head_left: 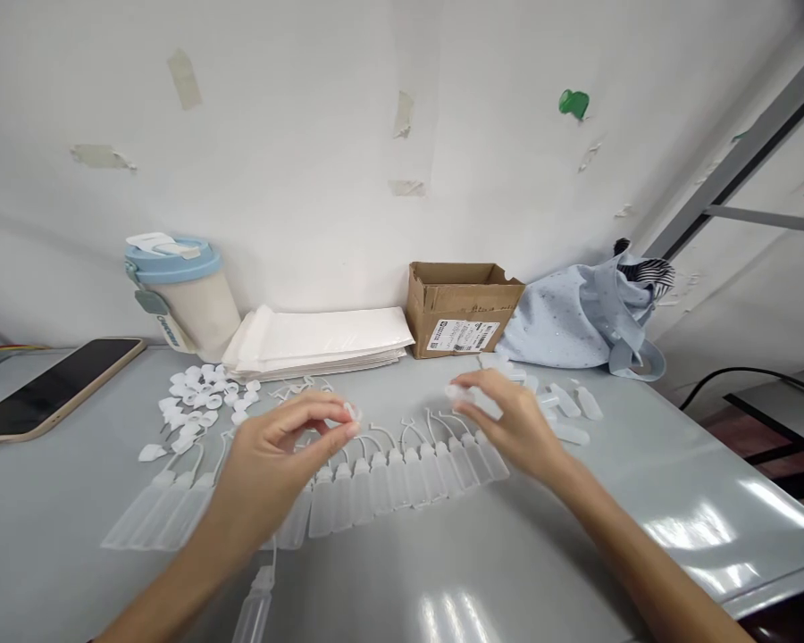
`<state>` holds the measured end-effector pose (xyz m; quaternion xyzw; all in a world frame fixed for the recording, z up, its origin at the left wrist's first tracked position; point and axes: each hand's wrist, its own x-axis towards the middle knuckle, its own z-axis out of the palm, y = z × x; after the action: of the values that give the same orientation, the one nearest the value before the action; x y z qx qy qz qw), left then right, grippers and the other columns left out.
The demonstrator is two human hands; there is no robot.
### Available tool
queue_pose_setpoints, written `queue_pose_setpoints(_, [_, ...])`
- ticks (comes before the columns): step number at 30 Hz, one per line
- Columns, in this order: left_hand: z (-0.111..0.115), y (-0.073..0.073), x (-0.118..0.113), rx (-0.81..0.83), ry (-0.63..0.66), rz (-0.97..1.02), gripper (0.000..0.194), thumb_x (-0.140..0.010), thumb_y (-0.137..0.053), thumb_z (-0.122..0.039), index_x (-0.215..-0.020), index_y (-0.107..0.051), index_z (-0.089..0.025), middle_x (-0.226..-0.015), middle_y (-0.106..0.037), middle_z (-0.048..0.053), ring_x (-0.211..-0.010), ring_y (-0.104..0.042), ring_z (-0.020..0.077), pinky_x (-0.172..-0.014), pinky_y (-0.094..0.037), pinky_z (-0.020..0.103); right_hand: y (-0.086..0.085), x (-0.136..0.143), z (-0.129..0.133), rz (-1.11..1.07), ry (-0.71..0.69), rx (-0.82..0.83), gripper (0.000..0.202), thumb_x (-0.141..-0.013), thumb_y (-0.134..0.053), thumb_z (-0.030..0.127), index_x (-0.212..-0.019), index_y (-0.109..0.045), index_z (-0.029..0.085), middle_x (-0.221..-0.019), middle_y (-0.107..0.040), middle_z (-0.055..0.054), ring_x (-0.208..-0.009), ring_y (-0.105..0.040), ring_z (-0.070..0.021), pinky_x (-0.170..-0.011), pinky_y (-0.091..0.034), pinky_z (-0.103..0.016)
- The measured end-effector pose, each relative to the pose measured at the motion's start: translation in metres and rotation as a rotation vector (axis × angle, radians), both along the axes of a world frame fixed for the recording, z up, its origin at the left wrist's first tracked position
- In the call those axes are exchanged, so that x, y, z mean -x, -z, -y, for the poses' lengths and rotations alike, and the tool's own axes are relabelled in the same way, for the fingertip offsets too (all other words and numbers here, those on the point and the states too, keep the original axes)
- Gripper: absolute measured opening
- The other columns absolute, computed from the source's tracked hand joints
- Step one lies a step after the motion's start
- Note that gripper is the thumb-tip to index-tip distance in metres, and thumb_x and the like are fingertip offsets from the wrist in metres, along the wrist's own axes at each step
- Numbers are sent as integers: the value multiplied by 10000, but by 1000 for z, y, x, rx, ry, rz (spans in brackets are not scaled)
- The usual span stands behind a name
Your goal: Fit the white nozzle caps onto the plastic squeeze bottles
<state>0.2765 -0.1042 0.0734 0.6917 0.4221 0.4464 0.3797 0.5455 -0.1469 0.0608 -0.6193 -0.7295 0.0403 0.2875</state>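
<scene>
My left hand (pixel 274 455) pinches a small white piece (pixel 352 413) between thumb and fingertips, above a row of translucent bottles (pixel 395 478) with thin curved tails. To the right, my right hand (pixel 509 415) holds a small clear piece (pixel 461 393) in its fingertips, over the right end of the row. One separate bottle (pixel 253 607) lies nearer the front, below my left hand. White caps (pixel 197 393) are heaped at the left, and loose clear pieces (pixel 566 400) lie beyond my right hand. My left hand and forearm hide part of the row.
Along the wall stand a cup with a blue lid (pixel 197 299), a stack of white paper (pixel 328 335), an open cardboard box (pixel 465 313) and a light blue cloth bag (pixel 569 313). A phone (pixel 54 384) lies at the far left of the grey table (pixel 542 563).
</scene>
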Motion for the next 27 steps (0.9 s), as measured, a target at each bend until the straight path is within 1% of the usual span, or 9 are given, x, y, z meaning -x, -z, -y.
queue_pose_setpoints(3, [10,3,-9,44,68,74,60,-706,-729,-249,-662,-689,-253,-779,-712,-25,-783,-658,138,-630,-533,171,1,37,16,-76,-162,-28,212,-872,-615,250,-1063,-615,158,-945,-697,-69,-875,-638,-185,-774,-512,-278])
queue_pose_setpoints(4, [13,4,-12,67,86,93,59,-709,-730,-239,-673,-685,-254,-782,-708,-30,-778,-655,129,-643,-533,167,2,46,21,-155,-236,-53,218,-873,-620,241,-1066,-616,141,-921,-699,-78,-852,-640,-188,-757,-513,-284])
queue_pose_setpoints(7, [20,8,-15,125,139,136,68,-712,-733,-232,-698,-672,-258,-782,-694,-42,-776,-645,119,-679,-537,170,4,63,30,-302,-326,-65,237,-866,-642,263,-1064,-622,135,-878,-702,-81,-797,-646,-188,-720,-517,-291])
queue_pose_setpoints(12, [24,10,-14,198,186,131,60,-731,-723,-256,-724,-664,-259,-799,-671,-35,-827,-633,138,-728,-540,210,7,68,34,-388,-288,-54,313,-830,-687,268,-1103,-604,141,-867,-709,-70,-788,-654,-181,-741,-531,-291])
queue_pose_setpoints(15, [26,8,-15,253,171,99,74,-720,-728,-283,-750,-667,-253,-824,-663,-22,-835,-622,148,-723,-537,225,8,69,35,-402,-265,-46,349,-825,-691,257,-1140,-584,152,-882,-713,-64,-790,-656,-177,-757,-537,-295])
queue_pose_setpoints(18, [29,5,-17,310,141,78,94,-722,-719,-302,-747,-647,-248,-821,-656,-21,-833,-613,150,-719,-526,230,8,70,36,-400,-282,-60,354,-837,-677,248,-1166,-571,169,-884,-705,-54,-797,-651,-170,-759,-538,-286])
queue_pose_setpoints(21, [30,5,-17,279,132,48,113,-721,-716,-310,-716,-625,-243,-793,-651,-24,-822,-608,151,-730,-518,235,10,71,37,-387,-306,-81,342,-850,-662,248,-1172,-572,173,-895,-697,-57,-792,-643,-163,-741,-537,-271])
queue_pose_setpoints(24, [29,8,-16,206,131,-8,104,-719,-715,-317,-739,-642,-245,-808,-659,-18,-817,-611,156,-739,-519,245,12,72,36,-378,-317,-99,334,-852,-661,252,-1166,-577,174,-891,-697,-59,-785,-639,-162,-732,-535,-267])
queue_pose_setpoints(27, [28,10,-14,180,110,-42,117,-719,-712,-334,-754,-648,-243,-812,-665,-14,-811,-620,163,-739,-520,258,12,72,36,-380,-317,-118,334,-846,-669,243,-1162,-581,177,-886,-693,-54,-772,-635,-158,-721,-531,-259])
